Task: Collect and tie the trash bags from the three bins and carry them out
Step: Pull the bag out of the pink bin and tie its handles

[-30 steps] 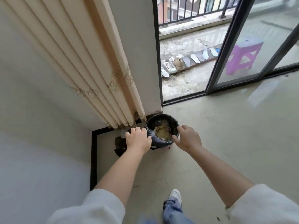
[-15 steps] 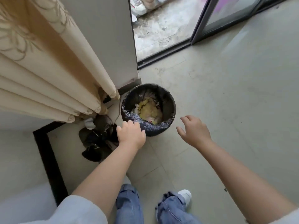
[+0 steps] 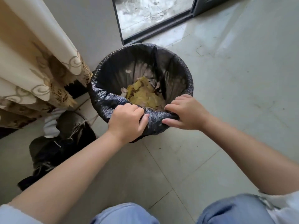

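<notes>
Both hands grip the near rim of the black trash bag [image 3: 103, 101]: left hand [image 3: 127, 121] pinches it, right hand [image 3: 186, 113] curls over it.

Round bin lined with a black trash bag [image 3: 103, 101] stands on the tiled floor [image 3: 234, 81], at the corner of a grey wall [image 3: 90, 29], just in front of the sliding door track [image 3: 155, 30]. Bag is folded over the bin's rim; yellowish scraps [image 3: 142, 94] and bits of paper lie at the bottom. Left hand [image 3: 127, 121] grips the folded bag at the near rim, fingers curled over the edge. Right hand [image 3: 188, 113] just beside it, fingers hooked over the rim, thumb pressed on the outside of the bag. Cream curtain [image 3: 32, 65] hangs at left. Dark bundle of cloth [image 3: 64, 143] on the floor left of the bin. Blue-jeaned knees [image 3: 234, 209] at bottom edge.
</notes>
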